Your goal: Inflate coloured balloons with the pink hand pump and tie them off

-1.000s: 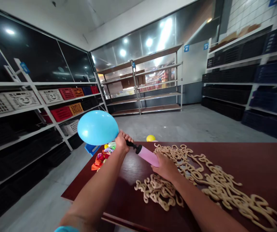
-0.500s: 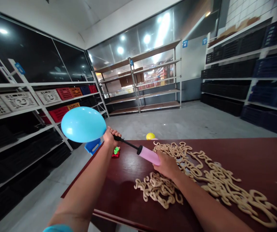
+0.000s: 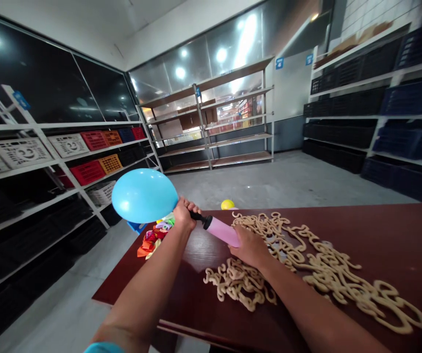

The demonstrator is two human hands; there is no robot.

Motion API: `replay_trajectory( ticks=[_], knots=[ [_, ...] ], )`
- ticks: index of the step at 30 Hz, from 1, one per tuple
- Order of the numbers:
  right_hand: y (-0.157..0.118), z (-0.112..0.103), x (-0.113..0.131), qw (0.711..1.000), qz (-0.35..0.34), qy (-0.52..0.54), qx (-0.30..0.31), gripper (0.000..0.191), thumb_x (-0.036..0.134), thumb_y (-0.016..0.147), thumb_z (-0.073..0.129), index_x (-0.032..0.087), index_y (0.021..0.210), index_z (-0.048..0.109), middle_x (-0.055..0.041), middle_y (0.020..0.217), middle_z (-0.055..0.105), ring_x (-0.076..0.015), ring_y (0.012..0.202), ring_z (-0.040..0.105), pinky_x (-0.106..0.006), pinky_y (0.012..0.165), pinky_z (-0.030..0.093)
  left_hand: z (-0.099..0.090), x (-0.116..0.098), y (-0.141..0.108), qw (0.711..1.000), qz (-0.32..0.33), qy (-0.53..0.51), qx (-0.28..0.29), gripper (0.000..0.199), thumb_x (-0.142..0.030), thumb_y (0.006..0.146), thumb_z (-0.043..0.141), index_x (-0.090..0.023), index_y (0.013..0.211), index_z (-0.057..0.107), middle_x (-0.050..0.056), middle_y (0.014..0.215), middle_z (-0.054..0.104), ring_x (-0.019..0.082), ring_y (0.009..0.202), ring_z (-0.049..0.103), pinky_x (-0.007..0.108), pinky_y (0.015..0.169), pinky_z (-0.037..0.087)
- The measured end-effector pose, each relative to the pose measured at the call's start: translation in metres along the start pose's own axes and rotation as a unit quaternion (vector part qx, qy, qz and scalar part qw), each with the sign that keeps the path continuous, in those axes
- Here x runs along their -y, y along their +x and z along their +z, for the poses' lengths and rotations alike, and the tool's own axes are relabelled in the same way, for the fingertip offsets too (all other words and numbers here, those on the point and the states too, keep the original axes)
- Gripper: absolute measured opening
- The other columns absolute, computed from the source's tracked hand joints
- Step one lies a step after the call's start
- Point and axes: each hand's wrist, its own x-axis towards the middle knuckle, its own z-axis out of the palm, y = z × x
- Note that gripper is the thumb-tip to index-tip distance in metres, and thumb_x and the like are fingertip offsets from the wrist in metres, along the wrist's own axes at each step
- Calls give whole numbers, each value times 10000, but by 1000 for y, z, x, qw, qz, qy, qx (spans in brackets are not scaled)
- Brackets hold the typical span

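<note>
A hand-held balloon pump with a pink barrel (image 3: 223, 231) and black end spans between my two hands above the table. My left hand (image 3: 185, 214) is closed around the pump's black end and the neck of a blue balloon (image 3: 144, 195). That balloon is inflated and sticks out to the left; its neck is hidden by my fingers. My right hand (image 3: 250, 247) wraps round the pink barrel. The pump's rod is pushed in, so the black collar lies close to my left hand.
Beige curly cords (image 3: 240, 282) lie in heaps on the dark red table (image 3: 192, 294). Limp coloured balloons (image 3: 151, 241) lie at its left edge. A yellow balloon (image 3: 227, 204) shows beyond the far edge. Shelves with crates (image 3: 88, 171) line the left side.
My left hand and the blue balloon have moved right, toward my right hand, and the pump's rod has slid into the barrel. The limp coloured balloons now show more fully.
</note>
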Motion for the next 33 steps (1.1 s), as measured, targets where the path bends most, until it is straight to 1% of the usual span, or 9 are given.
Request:
replay_trajectory(
  ticks=[4,7,10,13,21,24,26,28,33],
  knots=[
    [0,-3,1,1000,-1,3,3,420,314,686,585,212,1075,463,-48,981,593,-186,873,548,-263,704,335,-5,-42,10,999,35,5,-10,360,-326,820,410,-205,581,171,-72,434,196,82,323,268,244,387,280],
    [0,-6,2,1000,11,3,13,385,310,690,583,216,1049,479,-45,975,595,-186,869,549,-262,696,334,-7,-76,19,998,59,10,-10,346,-311,833,386,-201,582,174,-73,434,197,78,323,264,238,390,276],
    [0,-6,2,1000,14,-1,7,331,304,698,567,212,1007,496,-45,954,600,-190,870,549,-264,703,335,-9,-94,24,998,65,6,-4,352,-322,839,380,-200,582,173,-76,430,199,73,323,266,233,391,272],
    [-1,-5,0,1000,12,-4,1,371,288,687,567,210,1040,484,-51,967,599,-195,875,551,-272,718,339,-11,-85,25,998,64,-8,0,348,-311,839,389,-196,583,184,-77,433,211,65,321,262,224,391,264],
    [-2,-3,-2,999,15,-29,2,370,306,670,578,215,1017,483,-47,923,604,-201,834,563,-274,675,338,-5,-1,6,1000,-5,-22,-22,367,-349,829,409,-202,586,176,-74,433,198,76,322,260,233,390,282],
    [-1,-3,-1,999,20,-31,6,377,310,668,587,220,1018,480,-40,914,605,-197,826,566,-269,671,337,-2,19,0,999,-20,-26,-16,361,-340,827,402,-203,586,171,-70,436,208,82,329,274,244,398,302],
    [-1,-4,-1,999,19,-31,5,368,304,670,588,218,1011,481,-41,924,604,-195,838,562,-267,677,337,-1,23,-2,999,-19,-23,-14,363,-352,825,401,-203,585,173,-68,435,214,88,334,290,250,403,313],
    [-1,-4,0,1000,13,-26,5,351,305,683,580,214,1008,483,-43,932,602,-192,853,556,-267,687,338,-2,19,-2,1000,-12,-14,-11,372,-368,817,414,-203,584,176,-69,433,213,90,335,298,251,407,319],
    [-1,-7,2,1000,8,-15,16,389,307,694,579,217,1056,471,-47,982,594,-190,890,546,-264,715,340,-8,-19,9,999,27,-3,-25,363,-326,803,440,-202,582,180,-74,431,205,81,323,275,240,395,294]
  ],
)
